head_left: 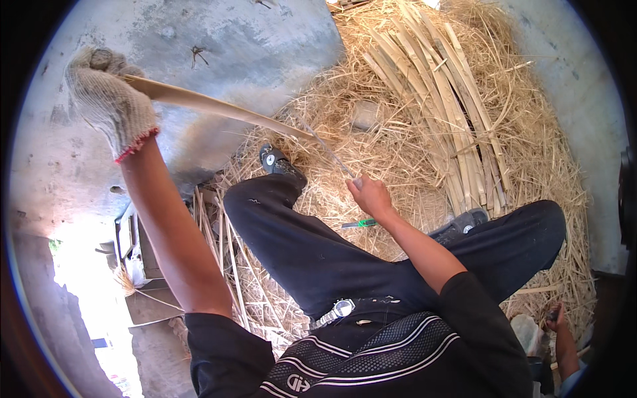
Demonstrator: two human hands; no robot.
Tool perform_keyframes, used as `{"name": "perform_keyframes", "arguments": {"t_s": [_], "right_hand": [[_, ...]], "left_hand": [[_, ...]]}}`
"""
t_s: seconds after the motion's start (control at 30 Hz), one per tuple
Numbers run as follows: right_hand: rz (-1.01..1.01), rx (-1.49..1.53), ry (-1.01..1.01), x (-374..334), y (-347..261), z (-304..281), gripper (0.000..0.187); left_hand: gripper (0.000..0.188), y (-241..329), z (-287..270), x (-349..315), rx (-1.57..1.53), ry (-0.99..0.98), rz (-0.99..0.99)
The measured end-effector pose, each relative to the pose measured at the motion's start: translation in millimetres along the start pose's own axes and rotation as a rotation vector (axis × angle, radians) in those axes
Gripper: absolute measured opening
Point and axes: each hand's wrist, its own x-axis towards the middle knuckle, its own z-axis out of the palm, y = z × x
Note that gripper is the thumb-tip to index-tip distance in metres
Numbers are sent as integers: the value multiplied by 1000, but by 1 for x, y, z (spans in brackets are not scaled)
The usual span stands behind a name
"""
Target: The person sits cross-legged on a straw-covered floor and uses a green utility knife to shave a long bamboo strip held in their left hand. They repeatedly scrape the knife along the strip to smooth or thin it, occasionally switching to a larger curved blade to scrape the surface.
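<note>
My left hand (113, 96), in a knitted white glove with a red cuff, is raised at the upper left and closed around one end of a long, flat bamboo strip (215, 106). The strip slopes down to the right, its far end over the shavings. My right hand (371, 197), bare, grips the handle of a thin-bladed knife (330, 151) in front of my lap. Its blade points up and left, with the tip near the strip's far end; whether the two touch I cannot tell. A green-handled cutter (361, 223) lies between my legs.
A bundle of split bamboo strips (451, 119) rests on heaped shavings (398, 152) at the far right. Walls (265, 46) rise at the far left and right. At the lower right, another person's hand (557, 317) holds something dark. A wristwatch (343, 308) lies at my waist.
</note>
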Motion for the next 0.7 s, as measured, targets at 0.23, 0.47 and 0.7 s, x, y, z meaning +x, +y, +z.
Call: {"name": "perform_keyframes", "arguments": {"t_s": [0.23, 0.47, 0.7], "right_hand": [[568, 1243, -701, 32, 12, -37, 57], [-99, 423, -69, -9, -59, -40, 54], [26, 35, 79, 2, 15, 26, 56]], "left_hand": [[27, 5, 18, -8, -49, 12, 80], [25, 12, 14, -17, 46, 58, 31], [27, 10, 12, -6, 15, 10, 36]]}}
